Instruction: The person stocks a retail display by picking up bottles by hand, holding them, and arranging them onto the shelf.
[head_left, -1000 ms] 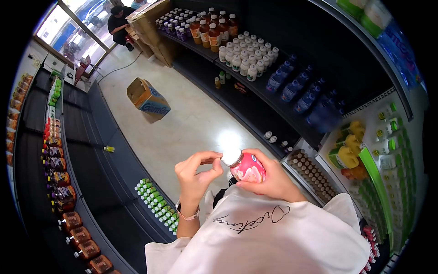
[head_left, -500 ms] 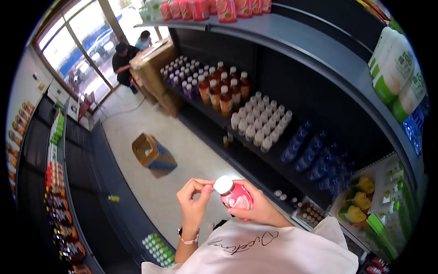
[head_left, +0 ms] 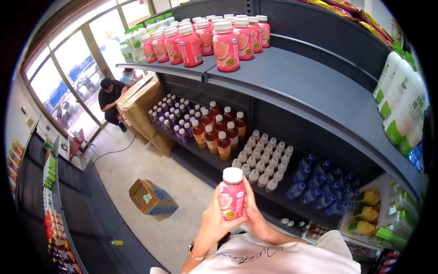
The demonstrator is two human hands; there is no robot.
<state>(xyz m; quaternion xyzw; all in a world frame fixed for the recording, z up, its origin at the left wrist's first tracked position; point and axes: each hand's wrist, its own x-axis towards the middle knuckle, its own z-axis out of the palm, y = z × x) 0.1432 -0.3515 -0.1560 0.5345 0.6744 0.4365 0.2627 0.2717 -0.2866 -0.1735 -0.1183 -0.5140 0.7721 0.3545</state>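
Bottle [head_left: 232,200], pink, white-capped, gold-badged, held in the grip of left hand [head_left: 213,220] and right hand [head_left: 255,220].

floor [head_left: 194,196]: pale | shelving [head_left: 301,75]: dark grey, on 2 sides | glazed front [head_left: 77,66]: bright daylight | left wall [head_left: 17,93]: whitish

Bottle [head_left: 232,201] between 2 hands [head_left: 213,218]; carton [head_left: 155,202] on floor [head_left: 191,201], left.
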